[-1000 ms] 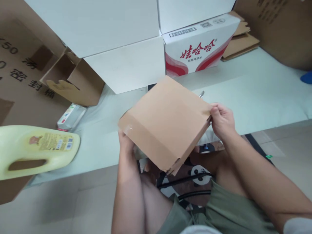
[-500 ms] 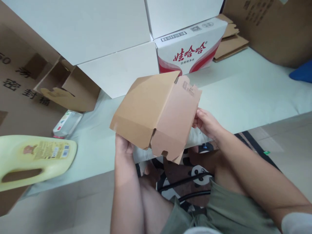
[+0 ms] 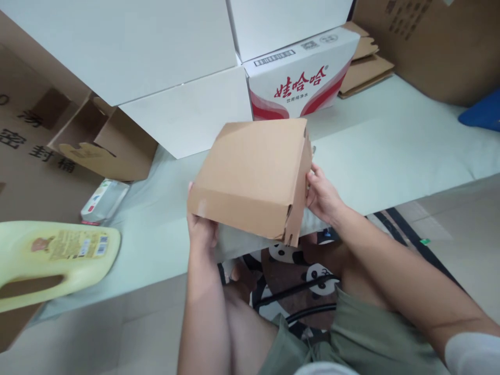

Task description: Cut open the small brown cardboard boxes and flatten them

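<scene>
Between my two hands I hold a plain brown cardboard box (image 3: 253, 161), tilted, over the front edge of the covered table. My left hand (image 3: 201, 225) grips its lower left corner from below, and the box hides part of the fingers. On the other side, my right hand (image 3: 321, 192) presses against the right side panel, which is folded nearly square to the broad face. Slots and a small gap show at the box's front right corner. Its underside is out of sight.
A white and red water carton (image 3: 300, 78) stands behind, beside large white boxes (image 3: 187, 114). Flattened cardboard (image 3: 365, 73) lies at the back right. To the left are an open brown box (image 3: 125, 140), a clear plastic pack (image 3: 105, 200) and a yellow jug (image 3: 58, 255) on the pale green tablecloth (image 3: 156, 250).
The box has turned, and its right side panel has swung inward, from splayed outward to nearly square. My right hand has moved slightly left with that panel.
</scene>
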Demonstrator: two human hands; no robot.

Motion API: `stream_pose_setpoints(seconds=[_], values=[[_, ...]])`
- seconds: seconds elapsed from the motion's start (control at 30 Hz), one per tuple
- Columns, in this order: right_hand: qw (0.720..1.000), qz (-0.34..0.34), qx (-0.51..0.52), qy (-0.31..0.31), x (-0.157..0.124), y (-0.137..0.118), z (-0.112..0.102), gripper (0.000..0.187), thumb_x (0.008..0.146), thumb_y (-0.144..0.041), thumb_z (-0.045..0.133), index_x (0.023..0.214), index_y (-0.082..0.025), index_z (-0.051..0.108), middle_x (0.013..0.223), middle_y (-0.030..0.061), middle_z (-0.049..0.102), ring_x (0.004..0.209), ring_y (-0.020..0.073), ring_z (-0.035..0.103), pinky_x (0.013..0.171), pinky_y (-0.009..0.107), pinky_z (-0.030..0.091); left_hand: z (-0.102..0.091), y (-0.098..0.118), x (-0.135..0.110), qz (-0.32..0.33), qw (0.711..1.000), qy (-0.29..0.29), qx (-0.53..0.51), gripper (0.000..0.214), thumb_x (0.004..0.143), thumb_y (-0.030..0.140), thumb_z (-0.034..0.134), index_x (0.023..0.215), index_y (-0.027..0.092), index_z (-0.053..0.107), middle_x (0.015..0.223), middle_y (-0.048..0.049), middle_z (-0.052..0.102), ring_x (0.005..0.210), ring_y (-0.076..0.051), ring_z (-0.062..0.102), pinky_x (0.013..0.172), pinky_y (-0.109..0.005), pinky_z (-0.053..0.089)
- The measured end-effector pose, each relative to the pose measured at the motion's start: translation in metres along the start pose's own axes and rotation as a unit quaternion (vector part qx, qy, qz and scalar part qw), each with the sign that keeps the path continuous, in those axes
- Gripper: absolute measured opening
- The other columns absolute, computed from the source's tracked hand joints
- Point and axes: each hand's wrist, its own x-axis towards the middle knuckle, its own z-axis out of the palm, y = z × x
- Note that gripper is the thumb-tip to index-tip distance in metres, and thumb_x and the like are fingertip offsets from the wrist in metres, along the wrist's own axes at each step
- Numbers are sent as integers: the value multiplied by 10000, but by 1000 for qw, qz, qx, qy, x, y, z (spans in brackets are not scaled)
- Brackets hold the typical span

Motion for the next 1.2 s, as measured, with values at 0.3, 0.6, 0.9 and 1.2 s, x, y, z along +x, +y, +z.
stream_pose_setpoints(seconds=[0.3,0.6,0.9,1.2], values=[[997,79,6,3,-2,-19,-10,463,782,-456,731,1193,-301,584,1140,29,748,1046,258,713,882,415,592,-17,-18,2,219,860,-182,423,504,866,90,548,1288,305,719,1437,-86,581,1337,-274,560,1167,-468,433],[975,165,-79,123,13,-18,-14,210,770,-140,636,961,-227,636,919,45,774,788,216,712,784,387,604,-20,-15,0,65,814,-347,461,669,783,24,494,1358,318,668,1563,-80,464,1486,-322,390,1239,-579,306],[997,49,-57,8,2,-21,-24,458,626,-272,770,1062,-256,629,1039,37,780,909,261,737,857,422,579,-10,4,-1,-57,973,-37,222,765,670,546,848,1315,210,609,1504,-188,529,1376,-364,535,1100,-506,492],[992,89,-65,-58,-1,-17,-32,458,550,-367,886,945,-239,692,980,52,805,873,268,761,827,407,600,-9,17,-7,-103,990,-21,99,677,508,451,950,1062,148,705,1160,-160,760,1064,-304,727,943,-414,582]])
